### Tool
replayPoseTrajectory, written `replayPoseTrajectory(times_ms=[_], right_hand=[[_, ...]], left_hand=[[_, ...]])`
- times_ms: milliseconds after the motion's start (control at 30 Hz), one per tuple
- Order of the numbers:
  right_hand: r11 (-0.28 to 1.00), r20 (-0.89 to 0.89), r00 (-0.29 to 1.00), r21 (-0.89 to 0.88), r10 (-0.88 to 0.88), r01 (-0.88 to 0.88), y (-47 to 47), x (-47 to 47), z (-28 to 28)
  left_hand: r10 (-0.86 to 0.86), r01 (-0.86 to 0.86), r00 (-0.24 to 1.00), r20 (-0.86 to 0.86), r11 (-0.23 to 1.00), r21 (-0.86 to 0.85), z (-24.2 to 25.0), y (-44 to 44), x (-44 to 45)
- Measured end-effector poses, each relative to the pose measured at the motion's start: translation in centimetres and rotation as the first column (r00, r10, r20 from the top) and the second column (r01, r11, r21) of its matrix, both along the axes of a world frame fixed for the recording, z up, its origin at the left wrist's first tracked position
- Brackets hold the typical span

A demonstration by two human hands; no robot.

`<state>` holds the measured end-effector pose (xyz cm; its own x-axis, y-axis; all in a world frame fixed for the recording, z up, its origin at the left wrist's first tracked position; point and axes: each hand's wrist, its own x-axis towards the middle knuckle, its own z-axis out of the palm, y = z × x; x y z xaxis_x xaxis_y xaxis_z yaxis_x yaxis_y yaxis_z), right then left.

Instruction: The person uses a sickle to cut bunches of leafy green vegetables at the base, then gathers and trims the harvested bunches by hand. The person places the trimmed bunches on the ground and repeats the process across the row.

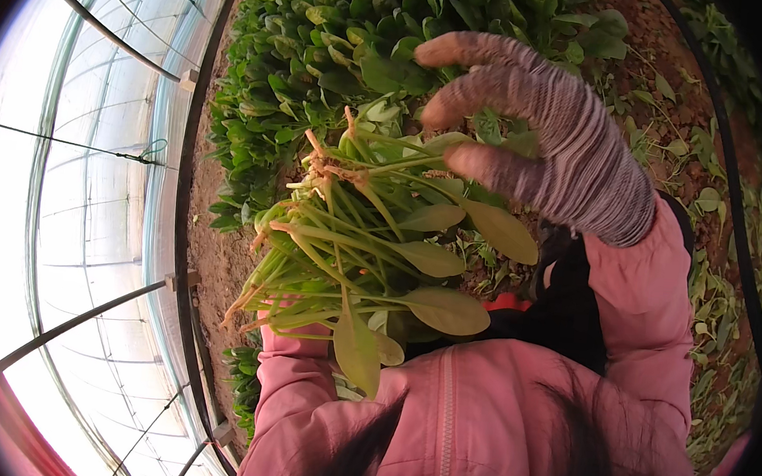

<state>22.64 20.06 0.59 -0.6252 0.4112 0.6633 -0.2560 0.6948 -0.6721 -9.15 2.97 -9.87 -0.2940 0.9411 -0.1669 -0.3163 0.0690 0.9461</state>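
A large bunch of uprooted spinach (354, 236), with pinkish roots and long green stems, lies over my left forearm, roots towards the left and leaves towards the right and below. My left hand is hidden beneath the bunch; only its pink sleeve shows. Above and right of the bunch is my right hand (525, 115) in a grey striped knitted glove with soiled fingertips. Its fingers are spread and curved, the lowest one close to the stems and leaves at the bunch's upper right; no object shows between them.
Dense rows of growing spinach (315, 51) stand ahead. Bare soil (209, 244) runs along the left beside the clear plastic greenhouse wall (101, 216) with its poles. Loose leaves (717, 318) litter the ground at right, near a black hose (730, 151). Something red lies by my legs.
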Motion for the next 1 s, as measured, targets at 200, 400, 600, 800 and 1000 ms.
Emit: replayPoseTrajectory(times_ms=[200, 400, 600, 800, 1000], right_hand=[[0.999, -0.156, 0.987, 0.005, -0.031, 0.032, -2.6, -4.4, -1.0], [0.924, -0.165, 0.97, -0.31, 0.181, -0.225, -1.8, -3.9, -1.3], [0.524, -0.155, 0.658, -0.484, 0.737, -0.701, 3.9, -0.4, -0.7], [0.564, -0.025, 0.627, -0.411, 0.779, -0.716, 3.6, 0.5, -0.1], [0.57, -0.044, 0.658, -0.456, 0.752, -0.683, 3.0, 0.8, 1.2]], left_hand=[[0.0, 0.0, 1.0, 0.007, 1.0, -0.01, -0.1, -0.1, 0.1], [-0.002, 0.002, 1.0, 0.03, 1.0, -0.008, -0.1, -0.1, -0.1], [0.003, -0.002, 0.998, 0.063, 1.0, -0.017, 0.0, -1.2, -0.8], [-0.006, 0.016, 0.991, 0.131, 0.997, -0.079, -0.6, -3.4, -2.2], [-0.044, 0.067, 0.981, 0.189, 0.991, -0.115, -0.7, -4.8, -3.3]])
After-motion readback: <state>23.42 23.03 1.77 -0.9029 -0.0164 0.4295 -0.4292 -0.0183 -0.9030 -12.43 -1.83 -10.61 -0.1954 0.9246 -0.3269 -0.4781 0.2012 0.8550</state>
